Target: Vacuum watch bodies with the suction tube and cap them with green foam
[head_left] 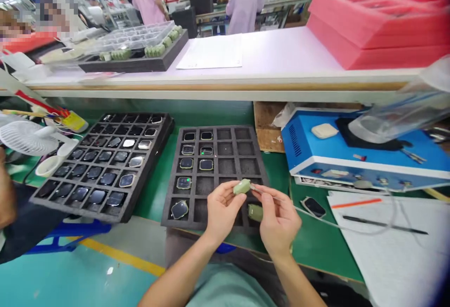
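Note:
My left hand [223, 208] pinches a small olive-green watch case [241, 186] between thumb and fingers, above a black foam tray [226, 166]. In my right hand [281, 222] is a thin-tipped tool [259, 189], its tip at the right side of the case. Whether tip and case touch, I cannot tell. A pale tube [326, 223] trails rightward from that hand. Below, another green case [255, 212] sits in the tray, partly behind my right hand. Several watch faces [180, 209] fill compartments on the tray's left side.
Left stands a second foam tray [146, 190] of dark watch faces, near a white fan [30, 137]. At right are a blue machine [326, 171], a loose watch face [314, 207] and papers [397, 255]. A raised shelf [277, 58] holds red foam trays [379, 35]. Another person's arm [5, 194] shows at far left.

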`<state>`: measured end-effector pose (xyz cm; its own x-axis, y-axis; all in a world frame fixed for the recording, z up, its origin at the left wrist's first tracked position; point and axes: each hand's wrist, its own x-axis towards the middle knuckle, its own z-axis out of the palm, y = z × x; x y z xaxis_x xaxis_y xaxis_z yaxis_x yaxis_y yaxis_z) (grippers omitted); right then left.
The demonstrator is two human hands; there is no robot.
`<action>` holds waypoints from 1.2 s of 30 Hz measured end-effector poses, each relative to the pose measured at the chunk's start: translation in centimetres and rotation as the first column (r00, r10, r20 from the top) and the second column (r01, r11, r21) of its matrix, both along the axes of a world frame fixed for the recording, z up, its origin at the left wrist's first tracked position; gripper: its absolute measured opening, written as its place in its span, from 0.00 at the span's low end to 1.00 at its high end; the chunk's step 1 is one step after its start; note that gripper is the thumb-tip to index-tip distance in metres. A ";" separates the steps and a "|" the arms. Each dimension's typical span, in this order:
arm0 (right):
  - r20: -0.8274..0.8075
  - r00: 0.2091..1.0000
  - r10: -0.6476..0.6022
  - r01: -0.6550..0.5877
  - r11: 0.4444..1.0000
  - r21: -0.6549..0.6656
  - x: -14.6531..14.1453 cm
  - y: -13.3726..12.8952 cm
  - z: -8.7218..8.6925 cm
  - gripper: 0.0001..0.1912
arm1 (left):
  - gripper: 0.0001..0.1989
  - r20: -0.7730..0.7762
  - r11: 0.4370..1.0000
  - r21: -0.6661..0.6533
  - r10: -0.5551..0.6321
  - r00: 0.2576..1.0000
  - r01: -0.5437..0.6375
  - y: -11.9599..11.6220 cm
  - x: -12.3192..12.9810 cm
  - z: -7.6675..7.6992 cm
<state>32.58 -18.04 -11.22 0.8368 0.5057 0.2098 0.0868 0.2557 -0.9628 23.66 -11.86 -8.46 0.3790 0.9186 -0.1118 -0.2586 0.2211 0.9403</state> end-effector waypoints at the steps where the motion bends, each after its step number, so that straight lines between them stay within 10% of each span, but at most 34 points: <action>1: -0.005 1.000 -0.002 0.002 1.000 -0.002 0.0 0.0 0.0 0.11 | 0.16 0.002 1.000 -0.004 -0.003 1.000 0.003 0.0 0.0 0.0; 36: 0.008 0.998 0.069 -0.069 0.990 0.123 1.3 1.9 1.0 0.10 | 0.20 -0.123 0.987 0.156 0.048 0.991 -0.029 1.8 0.8 -0.7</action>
<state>33.86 -16.14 -10.21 0.7999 0.5325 0.2768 0.0680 0.3779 -0.9234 24.46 -10.07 -9.18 0.3346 0.9423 -0.0130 -0.1418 0.0640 0.9878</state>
